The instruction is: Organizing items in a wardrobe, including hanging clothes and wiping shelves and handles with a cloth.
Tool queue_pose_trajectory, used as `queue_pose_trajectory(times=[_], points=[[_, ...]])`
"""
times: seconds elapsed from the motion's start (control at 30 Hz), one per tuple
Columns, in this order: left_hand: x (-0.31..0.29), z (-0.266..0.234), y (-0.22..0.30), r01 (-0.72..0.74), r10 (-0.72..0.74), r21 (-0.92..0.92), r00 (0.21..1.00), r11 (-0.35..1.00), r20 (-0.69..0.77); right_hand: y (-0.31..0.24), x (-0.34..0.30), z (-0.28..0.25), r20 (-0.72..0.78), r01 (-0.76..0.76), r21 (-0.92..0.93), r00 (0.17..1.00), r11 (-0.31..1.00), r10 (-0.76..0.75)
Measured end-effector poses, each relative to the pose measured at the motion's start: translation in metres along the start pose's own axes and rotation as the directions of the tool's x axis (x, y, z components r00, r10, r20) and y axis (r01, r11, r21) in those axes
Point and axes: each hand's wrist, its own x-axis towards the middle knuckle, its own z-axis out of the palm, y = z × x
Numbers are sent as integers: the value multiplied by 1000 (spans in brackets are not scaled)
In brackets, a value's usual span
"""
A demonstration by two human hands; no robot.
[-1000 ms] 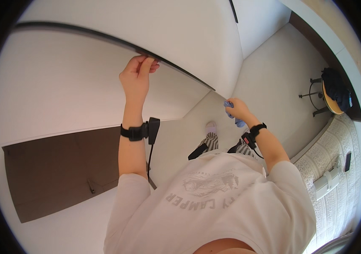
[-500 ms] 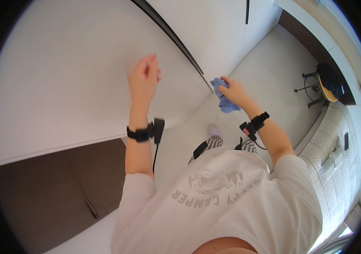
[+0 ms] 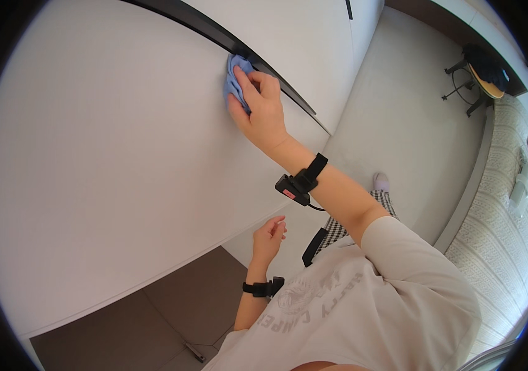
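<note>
My right hand (image 3: 262,114) presses a crumpled blue cloth (image 3: 231,86) against a large white cabinet door (image 3: 121,142). The cloth lies right beside the long black handle strip (image 3: 208,29) that runs along the door's edge. Part of the cloth is hidden under my fingers. Lower down, my left hand (image 3: 268,240) hangs near my body, below the door's bottom edge. Its fingers are loosely bent and a little apart, with nothing visible in them.
Beneath the door's edge is a dark brown panel (image 3: 134,328) with a small metal handle. Pale floor (image 3: 406,93) stretches to the right. A wheeled stool (image 3: 483,80) with dark cloth on it stands at the far right, near a bed with a quilted cover (image 3: 480,216).
My right hand has carried the cloth leftward and up onto the door beside the handle strip. My left hand has dropped from in front of the door towards my body. The view has turned.
</note>
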Motion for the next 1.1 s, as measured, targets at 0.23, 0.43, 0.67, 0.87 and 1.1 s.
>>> queue_pose_trajectory(times=[0.23,0.43,0.67,0.87,1.1], points=[[-11,39,-15,24,-27,-116,999,993,-31,65,-40,-29,148,-60,-107,986,992,76],[-5,28,-19,-28,11,-184,996,982,-94,-18,-13,28,214,-116,240,975,964,64],[8,26,-1,-135,124,-126,988,983,-96,-108,76,31,69,256,294,955,921,-288],[-8,26,1,-78,74,-66,996,995,-58,12,26,-9,109,92,-66,990,994,-85],[-13,21,-6,-113,103,-116,991,987,-87,52,-25,-22,289,-190,-134,931,973,221]])
